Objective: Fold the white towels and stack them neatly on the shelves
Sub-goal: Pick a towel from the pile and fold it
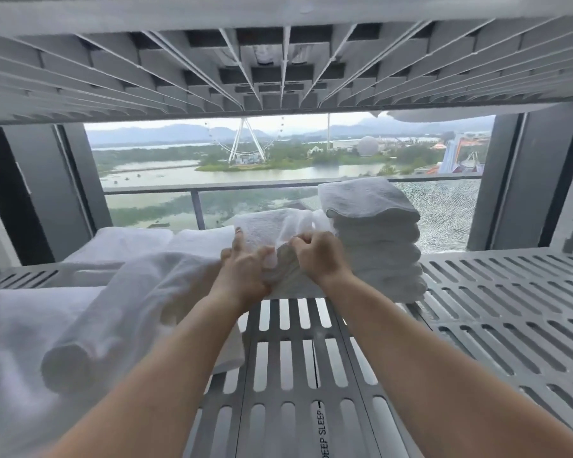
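A white towel (272, 226) lies bunched on the slatted grey shelf (497, 292), just left of a tall stack of folded white towels (377, 239). My left hand (242, 262) grips the towel's near left part, its fingers reaching up over the cloth. My right hand (315, 256) is curled into a fist round a gathered fold of the same towel, right beside the stack. A rolled white towel (113, 312) slants across the shelf under my left forearm.
More loose white towels (14, 342) heap at the left, with flat ones (123, 242) behind. The ribbed underside of the upper shelf (278, 71) hangs close above. A window with a railing (212, 188) lies behind. The shelf's right side shows bare slats.
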`<state>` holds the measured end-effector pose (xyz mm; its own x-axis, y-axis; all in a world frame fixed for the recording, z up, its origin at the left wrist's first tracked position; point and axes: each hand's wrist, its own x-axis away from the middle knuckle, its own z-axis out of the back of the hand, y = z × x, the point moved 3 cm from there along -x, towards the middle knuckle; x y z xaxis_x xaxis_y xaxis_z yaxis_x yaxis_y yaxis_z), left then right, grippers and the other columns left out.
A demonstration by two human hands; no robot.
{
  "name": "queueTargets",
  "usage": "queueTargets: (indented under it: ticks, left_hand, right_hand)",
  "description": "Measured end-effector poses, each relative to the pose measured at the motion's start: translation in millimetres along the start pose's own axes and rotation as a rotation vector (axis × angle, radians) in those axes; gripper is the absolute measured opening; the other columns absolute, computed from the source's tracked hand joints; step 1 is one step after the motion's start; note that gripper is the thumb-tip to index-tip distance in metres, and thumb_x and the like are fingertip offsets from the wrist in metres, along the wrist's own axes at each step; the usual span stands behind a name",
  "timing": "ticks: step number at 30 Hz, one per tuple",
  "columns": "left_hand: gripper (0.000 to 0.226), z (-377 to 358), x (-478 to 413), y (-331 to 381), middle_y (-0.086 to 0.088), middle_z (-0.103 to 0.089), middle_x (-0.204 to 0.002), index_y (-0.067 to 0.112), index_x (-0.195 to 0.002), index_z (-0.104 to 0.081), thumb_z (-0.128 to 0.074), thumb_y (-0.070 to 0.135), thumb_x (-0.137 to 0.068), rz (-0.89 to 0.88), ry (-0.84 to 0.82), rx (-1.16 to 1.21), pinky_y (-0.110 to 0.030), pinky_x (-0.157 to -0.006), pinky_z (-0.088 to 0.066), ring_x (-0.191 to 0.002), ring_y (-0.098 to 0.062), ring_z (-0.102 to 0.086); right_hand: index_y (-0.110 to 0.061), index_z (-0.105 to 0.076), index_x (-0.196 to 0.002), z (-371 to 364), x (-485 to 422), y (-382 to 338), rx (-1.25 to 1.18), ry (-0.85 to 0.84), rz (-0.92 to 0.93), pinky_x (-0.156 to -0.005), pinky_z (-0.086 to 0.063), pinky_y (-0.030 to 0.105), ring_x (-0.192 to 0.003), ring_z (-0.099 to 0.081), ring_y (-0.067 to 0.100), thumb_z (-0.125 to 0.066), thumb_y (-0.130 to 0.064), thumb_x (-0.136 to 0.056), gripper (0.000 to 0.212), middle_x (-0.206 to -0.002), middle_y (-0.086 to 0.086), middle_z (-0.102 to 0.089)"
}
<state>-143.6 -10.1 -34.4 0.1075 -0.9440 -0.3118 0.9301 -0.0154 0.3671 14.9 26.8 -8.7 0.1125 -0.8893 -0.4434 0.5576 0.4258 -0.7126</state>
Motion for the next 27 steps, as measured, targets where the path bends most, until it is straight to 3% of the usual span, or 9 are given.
queueTargets:
  ticks: [5, 8, 12, 15, 18, 23, 27]
  left_hand:
    - [0.047, 10.9, -4.0, 6.4, -0.016, -0.006, -0.164, 0.028, -0.132, -0.064, -0.058, 0.009, -0.088, -0.084, 0.183, -0.038, -0.044, -0.115, -0.03, -0.14, -0.04, -0.022]
    - [0.038, 19.3, -10.0, 8.0, -0.02, -0.016, -0.162, 0.019, -0.126, -0.069, -0.065, 0.01, -0.089, -0.123, 0.269, -0.035, -0.046, -0.114, -0.032, -0.139, -0.042, -0.027]
    - [0.047, 29.7, -30.9, 13.7, -0.021, -0.017, -0.162, 0.019, -0.132, -0.065, -0.067, 0.005, -0.088, -0.149, 0.32, -0.034, -0.048, -0.114, -0.033, -0.14, -0.044, -0.026]
    - [0.056, 23.2, -47.3, 15.0, -0.022, -0.012, -0.162, 0.024, -0.138, -0.059, -0.057, 0.006, -0.086, -0.066, 0.207, -0.037, -0.044, -0.117, -0.028, -0.143, -0.043, -0.023]
    - [0.065, 2.0, -46.5, 8.2, -0.02, -0.018, -0.158, 0.032, -0.145, -0.047, -0.048, 0.014, -0.082, 0.071, 0.034, -0.073, -0.044, -0.116, -0.03, -0.138, -0.043, -0.027]
    - [0.072, 1.5, -39.3, 6.5, -0.021, -0.015, -0.159, 0.029, -0.154, -0.034, -0.047, 0.018, -0.084, 0.088, -0.016, -0.103, -0.048, -0.117, -0.03, -0.139, -0.045, -0.025]
    - [0.076, 9.0, -31.5, 12.0, -0.015, -0.015, -0.163, 0.03, -0.157, -0.024, -0.046, 0.015, -0.085, 0.065, -0.102, -0.207, -0.05, -0.117, -0.029, -0.143, -0.041, -0.024]
  right_hand:
    - [-0.003, -0.078, -0.088, 1.8, -8.8, -12.5, 0.106, 0.07, 0.082, -0.086, -0.051, 0.038, -0.1, -0.067, 0.03, -0.054, -0.004, -0.09, 0.024, -0.098, 0.013, -0.076]
    - [-0.009, -0.08, -0.1, 7.9, -16.2, -19.9, 0.087, 0.099, 0.127, -0.096, -0.049, 0.033, -0.11, -0.066, 0.027, -0.055, -0.004, -0.091, 0.027, -0.11, 0.01, -0.076]
    - [-0.008, -0.076, -0.112, 16.0, -25.1, -24.3, 0.044, 0.141, 0.126, -0.1, -0.043, 0.027, -0.119, -0.061, 0.027, -0.052, -0.007, -0.094, 0.03, -0.12, 0.012, -0.072]
    - [-0.002, -0.071, -0.09, 11.3, -28.8, -17.3, 0.081, 0.031, 0.022, -0.096, -0.038, 0.032, -0.119, -0.054, 0.037, -0.048, -0.008, -0.092, 0.023, -0.118, 0.028, -0.065]
    - [0.007, -0.066, -0.11, -6.2, -21.0, -2.8, 0.209, -0.14, -0.092, -0.108, -0.027, 0.031, -0.129, -0.044, 0.037, -0.045, -0.018, -0.097, 0.035, -0.132, 0.03, -0.052]
    - [0.002, -0.058, -0.13, -7.5, -19.6, -1.9, 0.241, -0.101, -0.072, -0.108, -0.026, 0.027, -0.133, -0.044, 0.034, -0.043, -0.006, -0.092, 0.042, -0.144, 0.022, -0.043]
    - [-0.003, -0.053, -0.136, -4.7, -18.5, -4.2, 0.289, -0.14, -0.047, -0.112, -0.027, 0.033, -0.137, -0.04, 0.035, -0.045, -0.011, -0.092, 0.045, -0.146, 0.021, -0.039]
